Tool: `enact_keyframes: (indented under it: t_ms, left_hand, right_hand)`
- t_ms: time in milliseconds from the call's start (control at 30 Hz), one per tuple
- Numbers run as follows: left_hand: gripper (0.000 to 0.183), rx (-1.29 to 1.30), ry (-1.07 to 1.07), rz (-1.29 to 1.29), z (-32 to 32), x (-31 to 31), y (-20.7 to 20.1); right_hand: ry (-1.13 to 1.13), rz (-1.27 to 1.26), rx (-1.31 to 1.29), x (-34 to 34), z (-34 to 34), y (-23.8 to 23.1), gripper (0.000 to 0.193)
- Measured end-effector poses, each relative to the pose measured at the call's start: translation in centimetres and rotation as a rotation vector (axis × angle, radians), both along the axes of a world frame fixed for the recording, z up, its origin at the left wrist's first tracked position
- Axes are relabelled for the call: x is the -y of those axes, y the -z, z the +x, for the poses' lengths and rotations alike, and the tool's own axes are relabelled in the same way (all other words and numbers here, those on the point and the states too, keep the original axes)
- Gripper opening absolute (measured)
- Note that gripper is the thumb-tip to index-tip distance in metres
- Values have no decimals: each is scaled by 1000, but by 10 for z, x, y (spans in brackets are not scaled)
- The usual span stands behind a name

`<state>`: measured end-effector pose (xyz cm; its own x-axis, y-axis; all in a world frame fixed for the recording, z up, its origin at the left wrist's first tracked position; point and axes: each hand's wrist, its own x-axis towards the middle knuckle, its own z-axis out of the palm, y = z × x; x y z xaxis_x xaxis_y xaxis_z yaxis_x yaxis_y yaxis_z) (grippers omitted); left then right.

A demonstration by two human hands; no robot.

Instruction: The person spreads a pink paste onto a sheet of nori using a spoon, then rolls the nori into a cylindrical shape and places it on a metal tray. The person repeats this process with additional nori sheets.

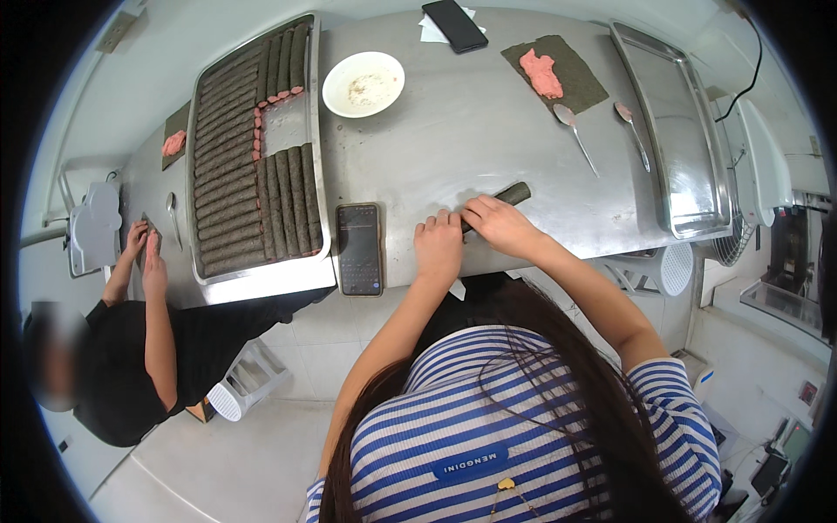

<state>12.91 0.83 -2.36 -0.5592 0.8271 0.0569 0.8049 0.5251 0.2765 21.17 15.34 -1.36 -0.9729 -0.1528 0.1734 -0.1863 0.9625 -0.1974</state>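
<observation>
A dark green seaweed roll (514, 193) lies slantwise on the steel table just in front of me. Its far right end sticks out past my fingers, and its near left part is mostly covered by them. My left hand (440, 244) is closed over the near end, fingers curled down. Right beside it, my right hand (495, 225) grips the middle of the roll, its fingertips bent over the top. Farther off to the right, a flat seaweed sheet (580, 74) bears a lump of pink paste (541, 73).
A steel tray (324, 174) full of seaweed rolls stands left, beside a white bowl (391, 98) and a phone (359, 248). Spoons (577, 135) (635, 139) and another tray (697, 157) are right. A second phone (455, 26) lies far back. A co-worker's hands (153, 266) work at far left.
</observation>
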Motion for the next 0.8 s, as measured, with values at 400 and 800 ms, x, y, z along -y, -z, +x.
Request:
enact_keyframes:
  t_ms: [400, 800]
  left_hand:
    - [26, -5, -6, -103, 0, -1, -11]
    - [23, -16, -31, -104, 6, -3, -19]
  right_hand:
    - [75, -47, 64, -50, 22, 1, 25]
    - [23, -71, 82, -84, 29, -23, 24]
